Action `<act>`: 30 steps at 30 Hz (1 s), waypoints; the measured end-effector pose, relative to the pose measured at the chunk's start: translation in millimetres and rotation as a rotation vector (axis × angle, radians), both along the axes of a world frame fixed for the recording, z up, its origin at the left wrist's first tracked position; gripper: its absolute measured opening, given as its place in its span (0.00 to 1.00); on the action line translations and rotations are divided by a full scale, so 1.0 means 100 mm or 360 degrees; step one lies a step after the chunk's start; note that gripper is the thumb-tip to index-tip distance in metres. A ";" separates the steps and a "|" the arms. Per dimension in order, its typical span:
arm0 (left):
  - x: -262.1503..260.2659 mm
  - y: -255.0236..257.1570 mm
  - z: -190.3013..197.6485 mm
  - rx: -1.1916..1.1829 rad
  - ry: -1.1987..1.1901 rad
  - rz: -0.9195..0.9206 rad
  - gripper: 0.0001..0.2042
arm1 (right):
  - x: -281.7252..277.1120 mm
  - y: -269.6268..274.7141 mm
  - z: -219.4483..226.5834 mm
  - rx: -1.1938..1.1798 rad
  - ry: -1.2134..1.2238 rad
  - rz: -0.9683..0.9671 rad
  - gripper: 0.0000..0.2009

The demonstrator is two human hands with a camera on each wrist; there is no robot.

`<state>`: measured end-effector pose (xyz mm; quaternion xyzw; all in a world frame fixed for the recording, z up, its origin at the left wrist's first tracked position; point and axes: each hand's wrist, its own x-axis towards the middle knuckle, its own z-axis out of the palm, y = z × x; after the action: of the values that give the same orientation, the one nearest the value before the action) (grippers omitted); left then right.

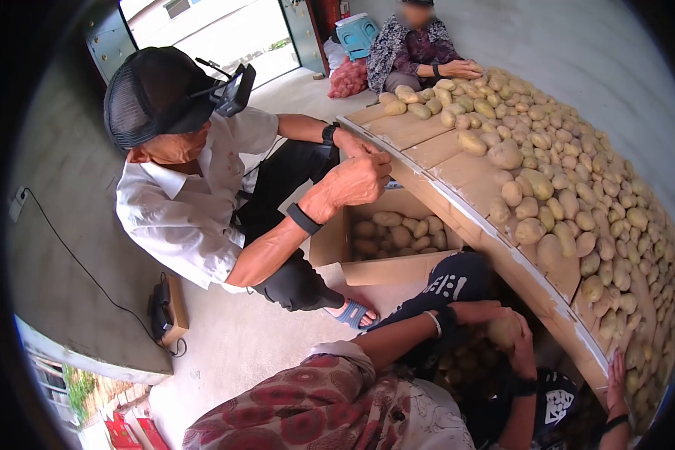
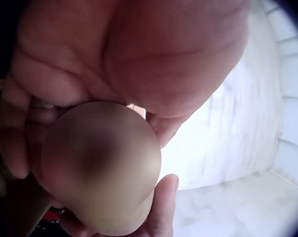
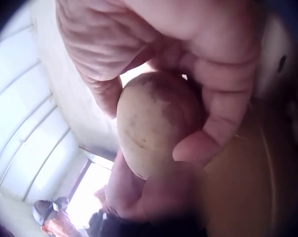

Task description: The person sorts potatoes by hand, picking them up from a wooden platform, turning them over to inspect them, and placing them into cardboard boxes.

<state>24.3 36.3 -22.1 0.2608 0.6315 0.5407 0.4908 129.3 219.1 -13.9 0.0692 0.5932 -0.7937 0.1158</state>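
Observation:
At the lower right of the head view, my left hand (image 1: 478,311) and right hand (image 1: 523,349) hold one potato (image 1: 502,330) between them, over a dark space with more potatoes (image 1: 465,364) below. The left wrist view has my left palm (image 2: 134,54) close over the smooth, pale potato (image 2: 102,168), fingers curled along its side. Fingertips of the other hand touch it from below. In the right wrist view, my right fingers (image 3: 223,98) curl round the potato (image 3: 154,123), whose skin has brownish patches. Fingers of the other hand support its lower side.
A sloping cardboard-covered table (image 1: 457,180) bears a large heap of potatoes (image 1: 577,165). Below its edge stands a cardboard box (image 1: 397,266) of potatoes. A person in a cap (image 1: 157,97) sits opposite, another (image 1: 412,52) at the back. Another person's hand (image 1: 616,382) rests at the table edge.

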 end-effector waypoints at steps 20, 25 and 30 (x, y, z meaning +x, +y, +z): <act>0.08 0.17 0.05 0.0129 -0.0223 0.0345 0.21 | -0.11 0.48 -0.10 0.0736 0.0401 -0.0258 0.27; -0.10 -0.08 0.27 0.0629 -0.0454 0.0367 0.22 | -0.03 0.72 -0.22 0.1237 0.0162 -0.0319 0.29; -0.33 -0.21 0.48 0.0854 -0.0254 0.0566 0.20 | -0.06 0.70 -0.43 0.1514 -0.0194 -0.0225 0.29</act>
<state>-8.7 15.7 25.8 0.2233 0.4618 0.7836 0.3504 123.4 289.1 -57.1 0.2010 0.8762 -0.4350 0.0517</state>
